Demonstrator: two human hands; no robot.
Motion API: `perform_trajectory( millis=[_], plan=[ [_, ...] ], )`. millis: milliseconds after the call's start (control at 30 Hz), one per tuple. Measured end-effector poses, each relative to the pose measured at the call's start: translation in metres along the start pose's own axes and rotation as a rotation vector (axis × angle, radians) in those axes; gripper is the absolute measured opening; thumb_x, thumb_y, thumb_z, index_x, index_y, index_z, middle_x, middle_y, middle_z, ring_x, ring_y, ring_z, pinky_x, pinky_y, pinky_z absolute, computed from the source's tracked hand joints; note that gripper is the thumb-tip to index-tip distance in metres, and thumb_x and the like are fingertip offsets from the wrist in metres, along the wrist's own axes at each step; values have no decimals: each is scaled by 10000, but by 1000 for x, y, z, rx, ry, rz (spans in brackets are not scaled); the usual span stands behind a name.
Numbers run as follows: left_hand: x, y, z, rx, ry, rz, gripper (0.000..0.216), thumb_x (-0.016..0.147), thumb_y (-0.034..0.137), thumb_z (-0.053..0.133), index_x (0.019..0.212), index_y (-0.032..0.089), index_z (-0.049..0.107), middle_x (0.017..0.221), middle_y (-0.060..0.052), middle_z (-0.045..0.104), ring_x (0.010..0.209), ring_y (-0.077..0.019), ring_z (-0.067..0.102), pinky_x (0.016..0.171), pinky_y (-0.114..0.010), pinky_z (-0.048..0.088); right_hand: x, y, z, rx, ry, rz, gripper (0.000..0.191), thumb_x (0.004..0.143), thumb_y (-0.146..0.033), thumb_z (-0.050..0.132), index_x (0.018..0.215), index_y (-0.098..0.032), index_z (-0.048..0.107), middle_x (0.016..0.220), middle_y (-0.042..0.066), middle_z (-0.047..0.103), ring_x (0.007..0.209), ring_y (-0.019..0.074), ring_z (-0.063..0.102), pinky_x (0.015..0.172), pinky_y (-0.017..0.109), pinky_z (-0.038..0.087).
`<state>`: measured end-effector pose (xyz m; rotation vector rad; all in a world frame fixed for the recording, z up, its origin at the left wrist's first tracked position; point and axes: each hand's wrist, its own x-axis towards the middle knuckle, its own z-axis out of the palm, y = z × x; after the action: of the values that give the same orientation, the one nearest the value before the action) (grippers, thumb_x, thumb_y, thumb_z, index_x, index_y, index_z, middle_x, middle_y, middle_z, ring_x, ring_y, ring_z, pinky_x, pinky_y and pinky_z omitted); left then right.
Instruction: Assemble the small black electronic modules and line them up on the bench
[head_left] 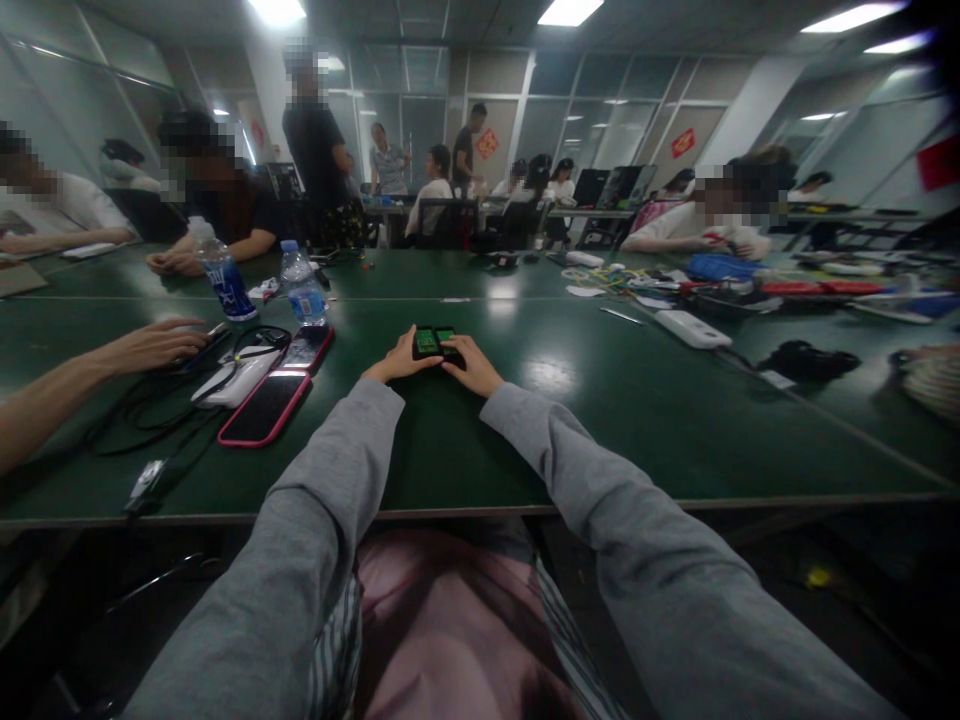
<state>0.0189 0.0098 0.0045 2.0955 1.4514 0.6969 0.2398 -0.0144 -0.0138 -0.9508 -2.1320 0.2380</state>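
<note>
On the green table, between my hands, lies a small black two-part case (426, 342) with green faces that look like circuit boards; its exact kind is too small to tell. My left hand (401, 361) grips its left side, thumb along the near edge and fingers at the far left. From the right, my right hand (472, 367) holds the other half, its fingers reaching over the green face and partly hiding it. Both thumbs come close together at the near edge.
Left of me are a red-edged phone (266, 408), a white power bank (234, 378), cables, and two bottles, one of them a water bottle (302, 290). Another person's hand (161, 345) rests nearby. Rightward lie a white power strip (691, 328), a pen (621, 316) and tangled wires (622, 280).
</note>
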Motion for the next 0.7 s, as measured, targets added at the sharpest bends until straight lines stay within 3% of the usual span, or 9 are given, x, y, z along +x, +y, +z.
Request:
perform_trajectory(
  millis=[433,700],
  plan=[
    [4,-7,4,-4,30,33,1292,626,821,612,1559,111,68,1614,-248,141,1494,-389,169,1192,-504,217,1,6,3,6,-12,-15,501,880,-491,595,1310,-241,532,1347,131,451,1316,293,432,1131,555,345],
    [3,-8,3,-3,38,24,1214,700,866,475,1565,115,73,1620,-234,144,1489,-385,198,1189,-514,221,1,10,1,-25,-14,43,691,774,-653,668,1330,-263,542,1379,138,348,1365,347,337,1142,586,301]
  ],
)
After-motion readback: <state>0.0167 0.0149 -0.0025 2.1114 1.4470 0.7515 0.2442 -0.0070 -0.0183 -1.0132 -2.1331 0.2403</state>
